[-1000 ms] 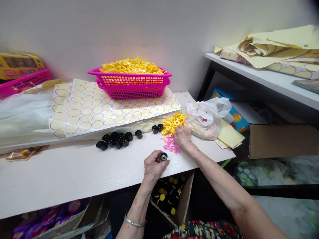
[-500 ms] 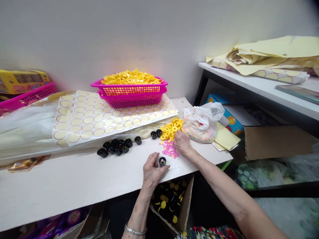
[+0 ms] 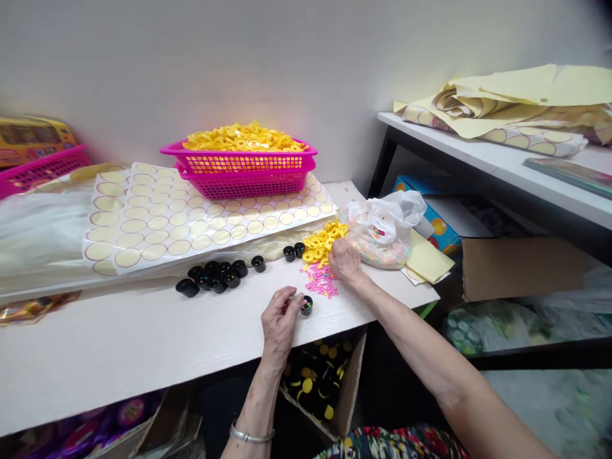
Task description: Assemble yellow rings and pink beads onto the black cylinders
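My left hand [image 3: 280, 319] rests on the white table [image 3: 143, 331] with its fingertips against a small black cup [image 3: 306, 305] that has coloured beads inside. My right hand [image 3: 345, 262] lies palm down, fingers curled over the edge of a pile of yellow rings [image 3: 321, 244] and just above a patch of pink beads [image 3: 321, 280]. What its fingertips pinch is hidden. A cluster of several black cups [image 3: 217, 278] stands to the left, and two more black cups [image 3: 293, 251] sit by the rings.
A pink basket [image 3: 243, 172] full of yellow rings stands on a sticker sheet [image 3: 157, 220] at the back. A plastic bag of coloured beads [image 3: 382, 236] lies right of my right hand. Under the table an open carton [image 3: 329, 389] holds black and yellow parts. A shelf [image 3: 502, 159] stands right.
My left hand has turned slightly and its fingers now sit beside the black cup instead of around it. My right hand stays at the yellow rings. The view shifted a little.
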Available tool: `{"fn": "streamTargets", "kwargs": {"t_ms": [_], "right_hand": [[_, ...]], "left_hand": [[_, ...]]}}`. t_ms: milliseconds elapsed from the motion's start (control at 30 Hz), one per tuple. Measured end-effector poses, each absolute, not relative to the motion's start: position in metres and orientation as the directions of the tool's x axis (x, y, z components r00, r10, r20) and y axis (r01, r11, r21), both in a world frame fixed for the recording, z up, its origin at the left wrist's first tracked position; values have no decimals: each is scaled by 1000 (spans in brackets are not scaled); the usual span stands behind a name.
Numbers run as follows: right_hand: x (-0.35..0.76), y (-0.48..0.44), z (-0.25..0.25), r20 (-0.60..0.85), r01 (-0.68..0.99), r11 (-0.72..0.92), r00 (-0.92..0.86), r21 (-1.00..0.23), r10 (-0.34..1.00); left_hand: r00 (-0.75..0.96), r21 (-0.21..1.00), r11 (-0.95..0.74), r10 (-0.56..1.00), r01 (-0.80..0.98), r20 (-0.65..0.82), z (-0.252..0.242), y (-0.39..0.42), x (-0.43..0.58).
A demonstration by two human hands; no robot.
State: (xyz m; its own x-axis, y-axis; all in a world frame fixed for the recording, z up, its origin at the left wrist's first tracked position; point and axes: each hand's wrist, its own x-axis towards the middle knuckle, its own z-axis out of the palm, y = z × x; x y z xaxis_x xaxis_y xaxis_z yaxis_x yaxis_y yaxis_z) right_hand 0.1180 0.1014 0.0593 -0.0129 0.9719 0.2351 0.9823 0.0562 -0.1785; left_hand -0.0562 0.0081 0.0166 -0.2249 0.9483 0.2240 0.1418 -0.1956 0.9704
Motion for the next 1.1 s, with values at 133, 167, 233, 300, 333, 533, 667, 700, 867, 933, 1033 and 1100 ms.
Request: {"fn": "streamTargets", "kwargs": {"t_ms": [133,167,233,300,333,533,667,700,867,933,1033,1100], "right_hand": [[120,67,69,430,962,251,-183,-107,884],[118,54,71,478,942,325,-248,-83,843],[113,25,73,555,887,460,-362,-43,749],[106,-3,71,597,834,552,-434,-18,675],[102,-14,69,607,813,582,-453,-20,653],[93,-40,59,527,664,693,-497,-280,689],[94,-37,65,430,465,605,-434,-646,792],[93,-35,68,408,421,576,-426,-701,807],[92,-16,72,346,415,489,-373,-767,861],[91,-6,69,320,473,461,-350,-751,880],[89,7,64,275,539,445,-368,-716,888],[88,11,61,256,573,447,-385,-687,887]], "left_hand": [[-379,989,-131,913,74,150,29,0,-59],[-393,995,-91,914,31,96,35,-4,-59],[-335,997,5,942,-76,-31,50,-14,-57],[-196,980,120,969,-160,-151,63,-23,-54],[-131,967,174,971,-185,-200,67,-27,-52],[-23,914,304,947,-268,-322,67,-38,-49],[15,864,345,931,-367,-366,70,-38,-53],[24,850,355,926,-390,-376,72,-37,-54],[-117,887,269,936,-374,-333,72,-23,-60],[-221,918,210,930,-338,-294,65,-15,-64],[-260,921,219,915,-321,-308,54,-7,-68],[-238,922,244,917,-299,-320,49,-4,-67]]}}
